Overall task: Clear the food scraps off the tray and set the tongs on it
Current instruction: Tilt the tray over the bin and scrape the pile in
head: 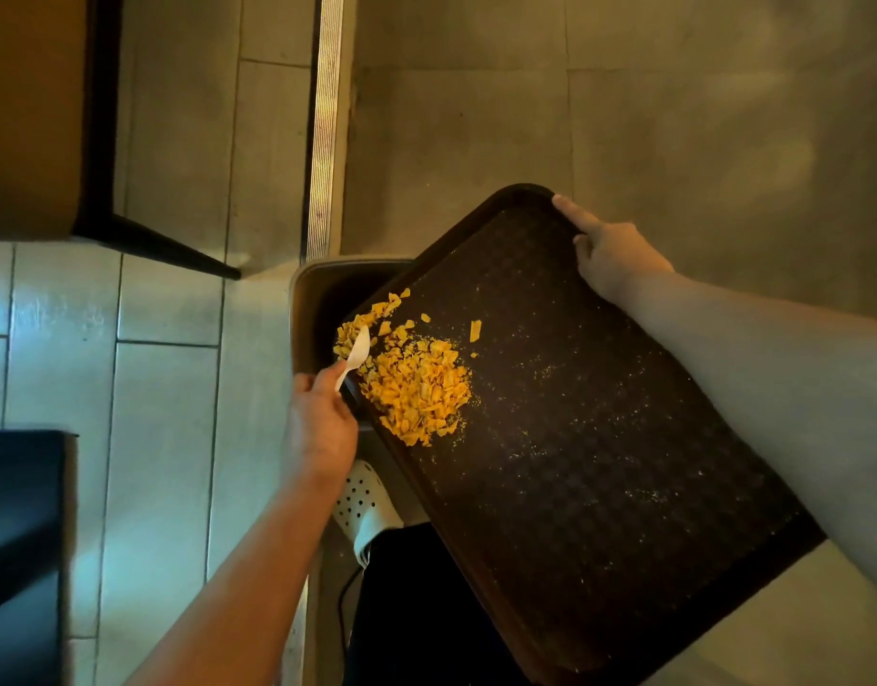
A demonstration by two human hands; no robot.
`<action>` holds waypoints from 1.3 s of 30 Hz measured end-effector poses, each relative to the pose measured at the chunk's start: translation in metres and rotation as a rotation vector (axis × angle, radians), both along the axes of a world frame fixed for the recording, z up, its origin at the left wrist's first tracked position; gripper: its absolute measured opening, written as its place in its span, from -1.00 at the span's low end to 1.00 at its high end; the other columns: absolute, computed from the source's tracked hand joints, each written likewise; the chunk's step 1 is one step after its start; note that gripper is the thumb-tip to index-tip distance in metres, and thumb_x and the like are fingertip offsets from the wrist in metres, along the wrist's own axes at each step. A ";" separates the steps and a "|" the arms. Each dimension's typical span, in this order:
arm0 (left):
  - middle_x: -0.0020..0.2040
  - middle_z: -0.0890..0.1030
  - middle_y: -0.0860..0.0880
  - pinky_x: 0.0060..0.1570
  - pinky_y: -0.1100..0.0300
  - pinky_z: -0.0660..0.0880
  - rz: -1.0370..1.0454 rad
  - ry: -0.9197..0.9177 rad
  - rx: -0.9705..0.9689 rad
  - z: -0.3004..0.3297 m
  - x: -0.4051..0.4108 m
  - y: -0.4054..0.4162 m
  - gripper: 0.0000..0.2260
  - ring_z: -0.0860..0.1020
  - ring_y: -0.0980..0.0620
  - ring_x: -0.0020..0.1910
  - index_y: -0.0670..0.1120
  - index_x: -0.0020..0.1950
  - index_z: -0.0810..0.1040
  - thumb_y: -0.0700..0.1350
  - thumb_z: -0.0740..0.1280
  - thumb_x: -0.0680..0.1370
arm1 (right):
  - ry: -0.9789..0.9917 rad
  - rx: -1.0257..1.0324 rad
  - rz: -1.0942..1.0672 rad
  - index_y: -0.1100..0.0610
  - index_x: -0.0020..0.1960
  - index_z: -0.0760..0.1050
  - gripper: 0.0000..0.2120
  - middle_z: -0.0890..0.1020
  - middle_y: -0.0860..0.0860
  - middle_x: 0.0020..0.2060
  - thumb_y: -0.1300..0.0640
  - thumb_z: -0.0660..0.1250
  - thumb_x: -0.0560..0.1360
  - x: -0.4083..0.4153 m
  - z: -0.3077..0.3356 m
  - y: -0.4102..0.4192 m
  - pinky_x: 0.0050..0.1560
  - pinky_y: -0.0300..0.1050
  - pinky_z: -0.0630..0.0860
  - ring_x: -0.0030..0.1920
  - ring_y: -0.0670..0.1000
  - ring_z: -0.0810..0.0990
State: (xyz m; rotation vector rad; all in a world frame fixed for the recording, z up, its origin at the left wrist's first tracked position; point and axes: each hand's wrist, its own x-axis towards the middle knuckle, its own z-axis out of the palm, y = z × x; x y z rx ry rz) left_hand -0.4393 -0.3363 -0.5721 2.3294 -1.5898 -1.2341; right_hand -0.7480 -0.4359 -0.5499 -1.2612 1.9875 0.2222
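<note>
A dark brown tray [590, 438] is held tilted, its left edge over a beige bin [303, 289]. My right hand [610, 255] grips the tray's far rim. A pile of yellow-orange food scraps [416, 388] lies at the tray's left edge, with fine crumbs scattered across the rest. My left hand [320, 423] holds a white plastic spoon [356, 354] whose bowl rests in the scraps at the tray's rim. No tongs are in view.
A black chair leg [169, 250] and a brown seat stand at the upper left. A metal floor strip [325, 126] runs up the middle. A dark object [20, 537] sits at lower left. A white perforated shoe [364, 502] shows below the tray.
</note>
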 end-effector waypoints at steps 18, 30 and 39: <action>0.24 0.32 -0.05 0.10 0.14 0.48 -0.002 0.041 -0.005 0.004 -0.040 -0.030 -0.59 0.45 0.09 -0.03 0.01 0.40 0.35 -0.26 0.17 0.57 | 0.003 -0.018 -0.017 -0.36 0.46 -0.02 -0.51 0.50 0.20 0.18 0.10 -0.05 0.65 -0.002 -0.002 0.001 0.12 0.10 0.49 -0.08 0.11 0.51; 0.23 0.34 -0.10 0.10 0.16 0.45 0.080 0.006 0.106 0.000 -0.021 -0.023 -0.58 0.43 0.03 -0.04 -0.04 0.42 0.34 -0.28 0.16 0.57 | 0.012 -0.014 -0.012 -0.33 0.47 -0.02 -0.50 0.47 0.23 0.25 0.11 -0.06 0.66 -0.008 0.002 0.002 0.09 0.05 0.48 -0.08 0.13 0.53; 0.22 0.33 -0.10 0.20 0.11 0.44 0.005 0.014 0.050 0.016 -0.027 -0.014 -0.58 0.43 0.04 0.03 -0.05 0.41 0.35 -0.30 0.15 0.57 | 0.005 -0.019 -0.011 -0.32 0.47 -0.01 -0.50 0.47 0.21 0.25 0.12 -0.05 0.66 -0.007 0.001 0.002 0.05 0.01 0.45 -0.08 0.11 0.52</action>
